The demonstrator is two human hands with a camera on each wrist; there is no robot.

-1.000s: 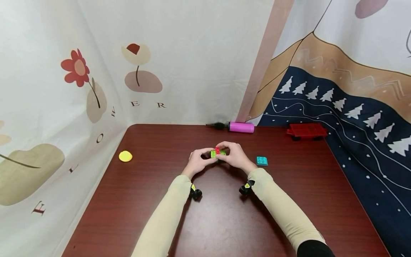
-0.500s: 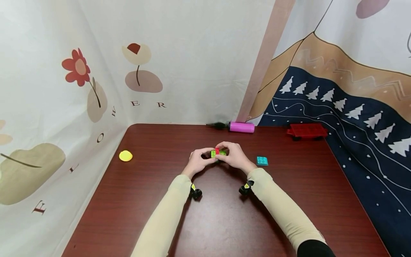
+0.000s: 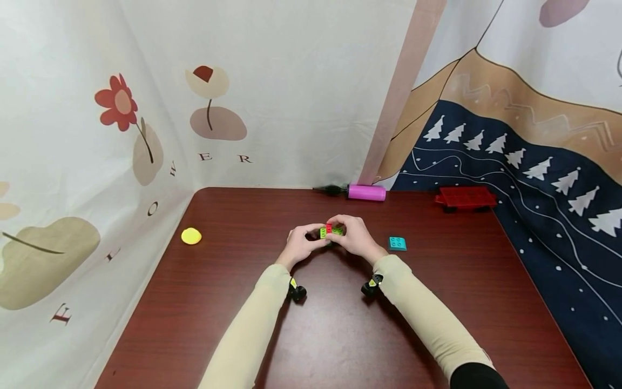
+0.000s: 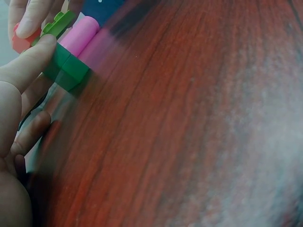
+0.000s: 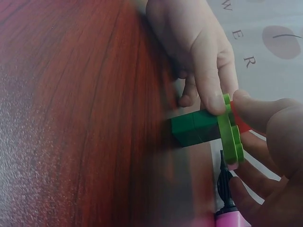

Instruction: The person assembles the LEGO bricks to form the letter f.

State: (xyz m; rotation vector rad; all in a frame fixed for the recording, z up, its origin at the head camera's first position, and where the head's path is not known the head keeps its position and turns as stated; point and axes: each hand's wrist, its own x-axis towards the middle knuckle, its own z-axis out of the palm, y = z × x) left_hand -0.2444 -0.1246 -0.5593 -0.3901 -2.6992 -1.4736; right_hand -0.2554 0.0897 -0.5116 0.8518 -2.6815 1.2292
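Note:
Near the middle of the table, both hands meet at a small stack of toy building bricks. A red brick (image 3: 329, 228) sits on a flat lime-green brick (image 5: 229, 135), with dark green bricks (image 4: 66, 68) below, seen in both wrist views. My left hand (image 3: 298, 246) pinches the stack from the left, its thumb at the lime-green and dark green bricks. My right hand (image 3: 357, 236) pinches the red brick between thumb and fingers. Fingers partly cover the stack. A turquoise brick (image 3: 397, 243) with studs lies to the right of my right hand.
A yellow round object (image 3: 191, 236) lies at the table's left edge. At the back edge is a pink pump-like cylinder (image 3: 366, 193) with a black tapered end. A red toy wagon (image 3: 465, 198) stands at the back right corner. Printed cloth hangs behind the table (image 3: 330, 324).

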